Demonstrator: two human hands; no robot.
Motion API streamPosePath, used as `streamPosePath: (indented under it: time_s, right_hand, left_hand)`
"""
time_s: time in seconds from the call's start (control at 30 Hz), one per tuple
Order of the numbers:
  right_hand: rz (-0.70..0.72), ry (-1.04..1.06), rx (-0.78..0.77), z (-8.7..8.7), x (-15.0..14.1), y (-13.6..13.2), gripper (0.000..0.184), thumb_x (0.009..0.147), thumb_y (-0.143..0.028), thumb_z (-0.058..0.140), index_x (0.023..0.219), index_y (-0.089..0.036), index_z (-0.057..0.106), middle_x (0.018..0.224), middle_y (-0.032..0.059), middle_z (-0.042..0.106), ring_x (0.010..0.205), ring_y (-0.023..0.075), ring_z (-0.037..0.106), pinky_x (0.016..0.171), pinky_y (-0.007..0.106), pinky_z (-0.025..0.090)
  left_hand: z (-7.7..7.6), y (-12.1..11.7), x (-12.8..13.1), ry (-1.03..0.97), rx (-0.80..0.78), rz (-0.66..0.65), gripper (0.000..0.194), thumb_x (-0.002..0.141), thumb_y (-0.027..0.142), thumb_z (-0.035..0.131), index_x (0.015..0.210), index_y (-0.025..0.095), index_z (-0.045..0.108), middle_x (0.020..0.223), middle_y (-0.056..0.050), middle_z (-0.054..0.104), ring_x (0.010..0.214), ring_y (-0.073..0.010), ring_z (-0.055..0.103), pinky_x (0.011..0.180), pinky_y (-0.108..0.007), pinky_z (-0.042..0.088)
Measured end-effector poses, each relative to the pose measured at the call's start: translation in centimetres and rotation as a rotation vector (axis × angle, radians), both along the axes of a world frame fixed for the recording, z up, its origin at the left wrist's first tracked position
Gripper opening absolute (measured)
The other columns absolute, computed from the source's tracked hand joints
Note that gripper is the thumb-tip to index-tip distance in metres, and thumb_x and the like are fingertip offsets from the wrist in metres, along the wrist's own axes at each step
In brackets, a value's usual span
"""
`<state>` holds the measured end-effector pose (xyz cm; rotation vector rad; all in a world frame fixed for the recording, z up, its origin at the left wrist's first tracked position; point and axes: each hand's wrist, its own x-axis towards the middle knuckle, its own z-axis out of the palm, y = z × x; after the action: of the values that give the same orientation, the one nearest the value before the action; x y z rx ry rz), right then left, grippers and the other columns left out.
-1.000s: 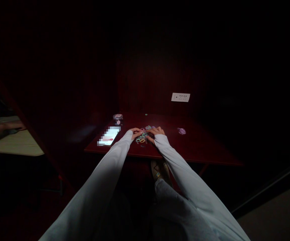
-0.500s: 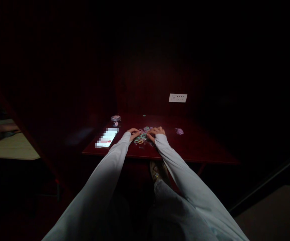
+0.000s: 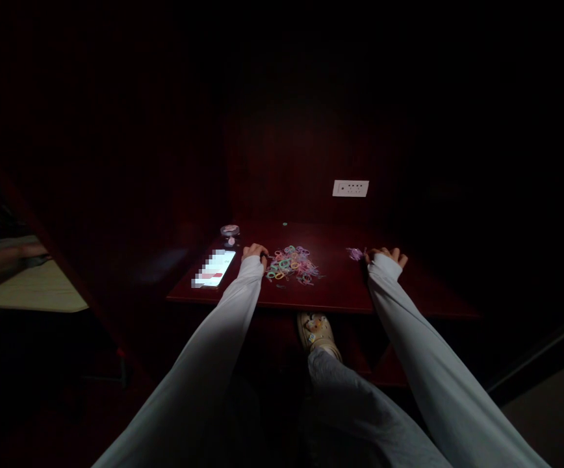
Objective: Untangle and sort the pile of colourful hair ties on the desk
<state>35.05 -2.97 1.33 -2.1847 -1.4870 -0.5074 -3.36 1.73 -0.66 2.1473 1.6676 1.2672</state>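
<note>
1. Pastel rubber bands point(image 3: 292, 265) lie in a loose pile on the table point(image 3: 340, 289), just beside the left hand point(image 3: 255, 253).
2. Right hand point(image 3: 386, 257) sits farther off, past a lilac clump point(image 3: 355, 254).
3. Both look open, pinching nothing.

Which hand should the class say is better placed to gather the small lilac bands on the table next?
Probably the right: the right hand rests directly beside the lilac bands, while the left hand lies on the far side of the pile of coloured bands.
</note>
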Motion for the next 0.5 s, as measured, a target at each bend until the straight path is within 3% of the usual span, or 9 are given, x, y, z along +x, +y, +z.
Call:
streamPosePath:
  time_s: [0.5]
  right_hand:
    - [0.125,-0.104,-0.001,0.2,-2.1,-0.2,0.048,0.106,-0.041,0.035,0.113,-0.015,0.076,0.121,0.0193,0.070,0.119,0.0372,0.048,0.102,0.052,0.031]
  left_hand:
    - [-0.8,1.5,0.2,-0.023,0.015,-0.020,0.020,0.088,0.013,0.060,0.093,0.023,0.076,0.111,-0.009,0.072,0.112,-0.0297,0.055,0.104,-0.043,0.046]
